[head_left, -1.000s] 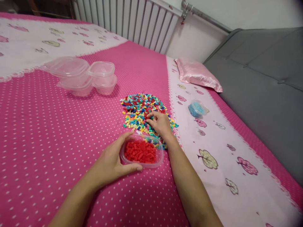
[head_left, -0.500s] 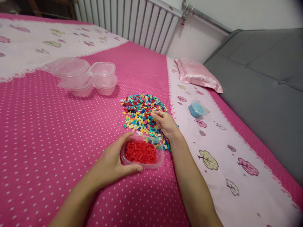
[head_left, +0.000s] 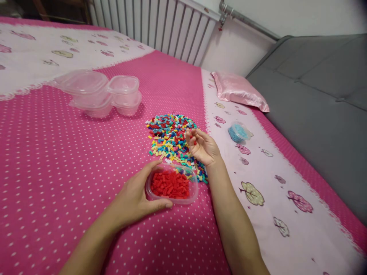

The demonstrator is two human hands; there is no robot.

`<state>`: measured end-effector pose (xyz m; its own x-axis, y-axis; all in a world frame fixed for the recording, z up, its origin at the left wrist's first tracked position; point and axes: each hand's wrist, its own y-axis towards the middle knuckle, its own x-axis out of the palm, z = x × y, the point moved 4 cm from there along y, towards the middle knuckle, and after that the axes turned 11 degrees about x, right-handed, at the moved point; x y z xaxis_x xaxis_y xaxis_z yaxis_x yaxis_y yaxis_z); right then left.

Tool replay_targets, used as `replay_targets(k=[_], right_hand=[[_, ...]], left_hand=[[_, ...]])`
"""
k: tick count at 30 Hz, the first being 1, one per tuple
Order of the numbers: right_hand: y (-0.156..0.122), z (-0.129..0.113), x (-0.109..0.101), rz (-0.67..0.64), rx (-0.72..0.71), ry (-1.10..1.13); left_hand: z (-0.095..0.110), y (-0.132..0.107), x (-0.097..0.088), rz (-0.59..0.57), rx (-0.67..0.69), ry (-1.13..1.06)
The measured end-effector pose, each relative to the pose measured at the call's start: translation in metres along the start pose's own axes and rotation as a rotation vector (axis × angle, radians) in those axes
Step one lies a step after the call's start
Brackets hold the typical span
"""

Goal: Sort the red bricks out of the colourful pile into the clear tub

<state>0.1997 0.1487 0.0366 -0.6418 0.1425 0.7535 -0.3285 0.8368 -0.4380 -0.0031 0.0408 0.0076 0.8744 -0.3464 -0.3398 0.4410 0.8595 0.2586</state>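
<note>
My left hand (head_left: 140, 191) wraps thumb and fingers round the left side of a clear plastic container (head_left: 195, 191) standing on the bed. Small red building bricks (head_left: 170, 184) fill much of it. Just beyond the container lies a loose heap of mixed-colour building bricks (head_left: 169, 133). Over the right side of this heap is my right hand (head_left: 203, 147), turned palm up with its fingers curled. A few red bricks (head_left: 195, 143) show in its fingers; how many is hidden.
Stacked empty clear containers (head_left: 126, 86) stand at the left back. A tub of light blue bricks (head_left: 238, 131) sits to the right on the white strip of the bedspread. Behind are a pink pillow (head_left: 239, 89), a grey headboard (head_left: 315, 84) and a radiator (head_left: 155, 26).
My right hand has rolled from palm down to palm up, bringing red bricks in its fingers into view. My left hand and the container have stayed put.
</note>
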Motion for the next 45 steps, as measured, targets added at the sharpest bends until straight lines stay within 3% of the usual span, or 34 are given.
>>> replay_targets(k=[3, 6, 9, 15, 20, 35, 45], right_hand=[[0.0, 0.0, -0.001, 0.064, -0.069, -0.086], [0.003, 0.004, -0.005, 0.098, -0.14, -0.309], [0.007, 0.008, -0.011, 0.148, -0.243, -0.619], [0.007, 0.004, -0.008, 0.401, -0.62, -1.405], [0.009, 0.011, -0.003, 0.465, -0.646, -1.725], [0.01, 0.017, -0.001, 0.492, -0.604, -1.802], [0.011, 0.012, -0.003, 0.432, -0.591, -1.62]], left_hand=[[-0.001, 0.0, 0.0, 0.004, 0.001, 0.002], [-0.001, -0.001, 0.0, 0.005, 0.001, -0.004], [-0.002, 0.0, 0.0, 0.007, 0.003, -0.009], [-0.002, 0.0, 0.0, 0.003, 0.002, 0.004], [-0.002, -0.001, 0.0, 0.004, 0.014, 0.012], [-0.001, -0.001, -0.001, 0.011, -0.001, 0.042], [-0.004, -0.002, -0.001, 0.016, 0.017, 0.008]])
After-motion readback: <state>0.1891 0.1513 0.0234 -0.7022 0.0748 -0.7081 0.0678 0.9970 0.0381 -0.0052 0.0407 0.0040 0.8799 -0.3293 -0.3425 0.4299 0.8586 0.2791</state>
